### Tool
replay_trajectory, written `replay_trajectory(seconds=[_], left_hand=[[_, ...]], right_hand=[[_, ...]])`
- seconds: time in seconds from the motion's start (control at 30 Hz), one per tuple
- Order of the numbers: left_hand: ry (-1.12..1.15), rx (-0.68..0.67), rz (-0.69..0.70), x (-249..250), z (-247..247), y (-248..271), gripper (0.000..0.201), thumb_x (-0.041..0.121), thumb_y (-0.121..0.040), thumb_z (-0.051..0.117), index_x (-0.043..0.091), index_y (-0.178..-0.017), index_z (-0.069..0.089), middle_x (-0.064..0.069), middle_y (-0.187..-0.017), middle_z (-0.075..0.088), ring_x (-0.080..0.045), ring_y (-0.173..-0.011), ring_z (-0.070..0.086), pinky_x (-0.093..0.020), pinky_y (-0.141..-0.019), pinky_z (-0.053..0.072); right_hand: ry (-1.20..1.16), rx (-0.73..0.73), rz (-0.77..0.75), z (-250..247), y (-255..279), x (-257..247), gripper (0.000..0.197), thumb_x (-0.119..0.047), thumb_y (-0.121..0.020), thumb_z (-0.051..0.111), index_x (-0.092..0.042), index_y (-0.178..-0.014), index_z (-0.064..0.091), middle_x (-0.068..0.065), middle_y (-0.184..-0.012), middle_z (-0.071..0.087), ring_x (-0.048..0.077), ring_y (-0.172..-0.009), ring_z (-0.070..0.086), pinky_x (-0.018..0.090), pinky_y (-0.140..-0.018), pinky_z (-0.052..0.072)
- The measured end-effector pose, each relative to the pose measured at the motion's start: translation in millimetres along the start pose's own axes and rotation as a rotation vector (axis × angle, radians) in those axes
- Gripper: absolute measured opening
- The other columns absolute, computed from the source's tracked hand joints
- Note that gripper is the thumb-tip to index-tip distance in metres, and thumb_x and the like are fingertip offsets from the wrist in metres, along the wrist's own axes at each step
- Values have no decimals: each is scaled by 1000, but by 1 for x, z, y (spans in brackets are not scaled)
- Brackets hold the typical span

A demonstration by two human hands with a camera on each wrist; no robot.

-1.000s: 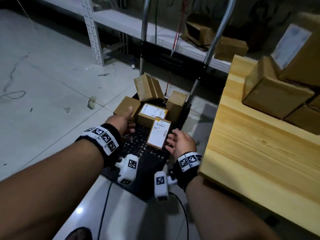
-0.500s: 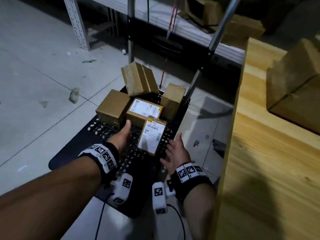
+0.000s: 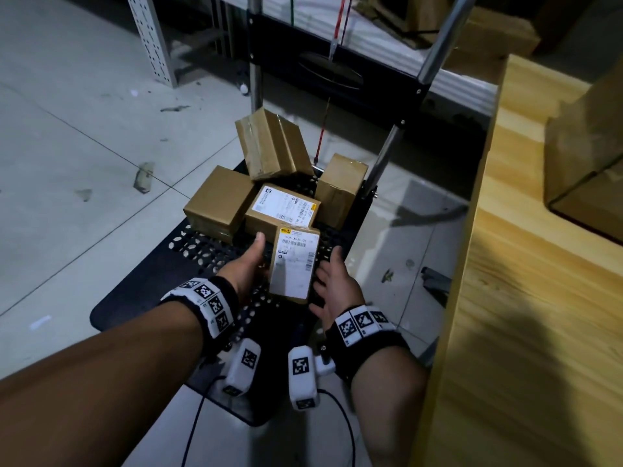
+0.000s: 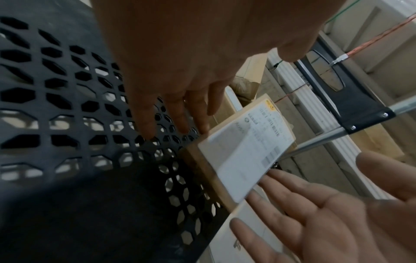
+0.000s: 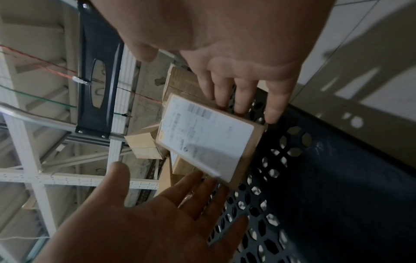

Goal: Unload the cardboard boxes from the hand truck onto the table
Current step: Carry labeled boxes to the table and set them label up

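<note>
My left hand (image 3: pixel 247 264) and right hand (image 3: pixel 332 284) are both spread, fingers straight, flanking the small brown cardboard box with the white shipping label (image 3: pixel 293 264). In the wrist views the fingertips sit at or just beside its side edges, and I cannot tell whether they are pressing yet.

The box stands tilted on the black perforated deck of the hand truck (image 3: pixel 202 244), its far end propped against another labelled cardboard box (image 3: pixel 283 207) at 12 o'clock. Three plain cardboard boxes lie beyond, at 11, 12 and 1 o'clock.

To do this well, I judge I should press my palms flat on opposite sides and squeeze evenly before lifting, since the propped box could slip off its neighbour. Then I swing it toward 3 o'clock onto the pale wooden worktop (image 3: pixel 526 298), clear of the cardboard boxes already there.
</note>
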State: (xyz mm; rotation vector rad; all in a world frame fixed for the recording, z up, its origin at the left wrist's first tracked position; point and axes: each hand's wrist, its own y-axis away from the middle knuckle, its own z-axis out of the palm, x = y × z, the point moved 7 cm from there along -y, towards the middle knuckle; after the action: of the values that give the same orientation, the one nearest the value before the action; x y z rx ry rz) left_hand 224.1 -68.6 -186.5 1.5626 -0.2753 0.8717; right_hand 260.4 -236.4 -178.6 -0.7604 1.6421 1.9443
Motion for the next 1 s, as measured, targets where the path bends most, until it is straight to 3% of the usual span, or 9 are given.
replay_trajectory(seconds=[0.2, 0.3, 0.37, 0.43, 0.5, 0.57, 0.7, 0.87, 1.0], left_hand=[[-143, 76, 88, -2, -18, 0, 83, 95, -70, 51, 22, -91, 86, -8, -107, 82, -32, -107, 74, -48, -107, 50], [-211, 92, 174, -2, -30, -14, 109, 106, -55, 47, 20, -113, 80, -9, -122, 78, -33, -115, 71, -52, -112, 46], [-205, 121, 200, 0, -35, 1, 103, 100, -57, 58, 18, -116, 79, -7, -116, 80, -32, -109, 73, -52, -108, 50], [-139, 130, 213, 3, -34, 31, 63, 66, -83, 72, 11, -113, 76, -12, -109, 80, -32, -100, 75, -47, -95, 58], [-65, 174, 202, -3, -41, 48, 35, 33, -94, 76, 4, -112, 69, -19, -108, 77, -33, -90, 74, -39, -70, 61], [-62, 196, 208, -4, -49, 63, 34, 26, -95, 75, 0, -116, 66, -22, -105, 76, -33, -80, 72, -31, -48, 57], [-90, 241, 268, 11, -73, 119, 24, 30, -97, 69, 6, -102, 74, -18, -96, 76, -26, -64, 70, -21, -34, 47], [-58, 247, 361, 42, -96, 215, 46, 36, -91, 74, 0, -118, 68, -21, -102, 76, -34, -73, 71, -27, -39, 50], [1, 277, 435, 55, -114, 284, 71, 52, -56, 82, 5, -109, 73, -22, -100, 79, -41, -85, 77, -58, -72, 65]], right_hand=[[82, 13, -28, 3, 6, 4, 76, -76, -98, 36, -17, -137, 66, 3, -141, 64, 29, -141, 51, 53, -112, 40], [58, 28, -53, 6, 15, 6, 63, -76, -96, 42, -24, -111, 75, -6, -121, 71, 25, -125, 62, 49, -102, 51], [30, 8, -50, 11, 27, 7, 59, -71, -98, 45, -21, -106, 75, -6, -110, 74, 20, -107, 67, 41, -81, 54], [13, -20, -56, 18, 39, 8, 60, -69, -99, 46, -18, -116, 74, -3, -119, 74, 18, -106, 66, 39, -75, 52], [24, -27, -89, 25, 55, 8, 52, -66, -100, 48, -22, -104, 75, -3, -121, 75, 18, -108, 68, 41, -83, 55], [10, -28, -114, 33, 75, 9, 46, -61, -102, 51, -22, -104, 75, -4, -116, 76, 15, -103, 70, 38, -78, 58], [6, -89, -204, 56, 132, 10, 42, -52, -104, 52, -22, -128, 69, -9, -114, 74, 14, -106, 69, 31, -67, 49], [-23, -129, -362, 85, 211, 6, 28, -42, -107, 53, -28, -124, 69, -7, -119, 75, 7, -96, 70, 20, -57, 52], [-108, -178, -443, 106, 282, -8, 34, -32, -107, 56, -20, -137, 65, 5, -130, 73, 22, -105, 73, 24, -59, 58]])
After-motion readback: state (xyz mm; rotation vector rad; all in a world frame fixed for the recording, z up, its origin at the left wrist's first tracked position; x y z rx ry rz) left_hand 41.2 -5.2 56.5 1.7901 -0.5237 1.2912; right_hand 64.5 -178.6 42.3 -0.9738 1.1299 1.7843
